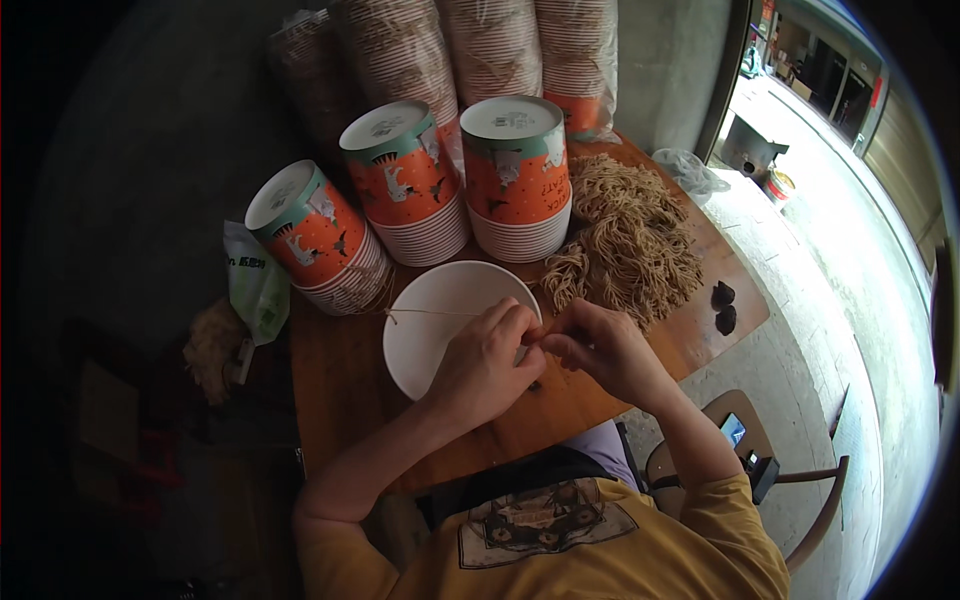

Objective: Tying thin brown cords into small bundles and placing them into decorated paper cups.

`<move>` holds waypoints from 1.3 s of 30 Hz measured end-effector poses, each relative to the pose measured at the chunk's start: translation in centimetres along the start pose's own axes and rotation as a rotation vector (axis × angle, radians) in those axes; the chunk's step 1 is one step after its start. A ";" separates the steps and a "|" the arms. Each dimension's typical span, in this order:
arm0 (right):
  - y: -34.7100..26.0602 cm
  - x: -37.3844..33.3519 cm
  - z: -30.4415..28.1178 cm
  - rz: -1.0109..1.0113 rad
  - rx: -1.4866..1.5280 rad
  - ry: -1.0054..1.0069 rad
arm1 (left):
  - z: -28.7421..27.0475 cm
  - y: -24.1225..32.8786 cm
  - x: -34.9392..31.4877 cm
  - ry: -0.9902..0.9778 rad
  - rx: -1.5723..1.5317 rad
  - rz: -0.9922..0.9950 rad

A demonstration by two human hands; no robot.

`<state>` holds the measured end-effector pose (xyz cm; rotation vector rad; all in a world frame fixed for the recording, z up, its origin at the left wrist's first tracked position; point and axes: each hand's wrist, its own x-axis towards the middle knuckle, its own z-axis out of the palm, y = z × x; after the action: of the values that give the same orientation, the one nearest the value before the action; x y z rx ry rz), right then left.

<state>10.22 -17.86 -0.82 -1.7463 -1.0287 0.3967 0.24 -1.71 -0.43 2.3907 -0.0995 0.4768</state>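
Note:
A white round paper bucket stands mouth up on the table in front of me. From its left rim a thin tan cord stretches across the opening to my hands. My left hand is over the right part of the bucket, fingers pinched on the cord. Right beside it, my right hand has thumb and fingers closed at the bucket's right rim, tips meeting those of the left. What lies between the right fingertips is hidden. A large heap of tan cords lies just beyond my right hand.
Three upside-down stacks of orange printed buckets stand behind the white one. Taller plastic-wrapped stacks rise at the back. Two small dark objects lie near the wooden table's right edge. A chair holding a phone is at right.

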 end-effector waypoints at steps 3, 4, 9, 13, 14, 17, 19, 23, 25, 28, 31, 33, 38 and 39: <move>-0.2 -0.2 -0.1 -0.089 -0.133 -0.011 | -0.3 0.2 0.0 0.018 0.106 0.052; -0.2 -0.2 -0.2 -0.128 -0.199 -0.016 | -0.3 0.2 0.0 0.015 0.131 0.055; 0.3 -0.8 0.2 -0.178 -0.223 0.032 | -0.2 0.3 -0.3 0.063 0.239 0.138; -0.4 -0.2 0.0 -0.173 -0.146 -0.008 | -0.5 0.3 -1.1 0.095 0.195 0.137; -0.5 -0.2 -0.1 -0.174 -0.145 -0.009 | -0.4 0.6 -1.4 0.095 0.197 0.136; -0.6 0.0 0.1 -0.207 -0.156 -0.024 | -0.2 1.2 -2.4 0.049 0.241 0.076; -0.4 0.0 0.4 -0.117 0.105 -0.043 | -0.1 1.3 -2.9 0.019 0.328 0.039; 0.3 -0.1 -0.1 0.001 0.421 -0.071 | -1.1 1.0 -3.3 0.054 0.365 0.071; 0.0 -0.1 0.1 -0.061 0.399 -0.033 | -1.4 0.8 -3.5 0.049 0.373 0.062; -0.2 -0.3 1.0 -0.147 0.391 -0.018 | -1.8 0.8 -3.8 0.031 0.403 0.052; -0.8 -0.4 1.4 -0.151 0.306 -0.043 | -1.5 0.7 -4.0 0.068 0.314 0.037; -1.8 -0.4 1.6 -0.153 0.253 -0.062 | -1.2 1.2 -4.0 0.092 0.261 0.046; -2.2 -0.5 2.2 -0.375 0.021 -0.008 | 0.0 0.6 -4.3 0.153 0.266 0.098; -2.1 -0.6 2.3 -0.402 0.016 0.012 | 0.0 0.6 -4.3 0.147 0.297 0.085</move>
<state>7.34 -16.72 -0.01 -1.4788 -1.3287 0.1387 -3.84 -2.37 -1.63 2.6374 -0.0678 0.7507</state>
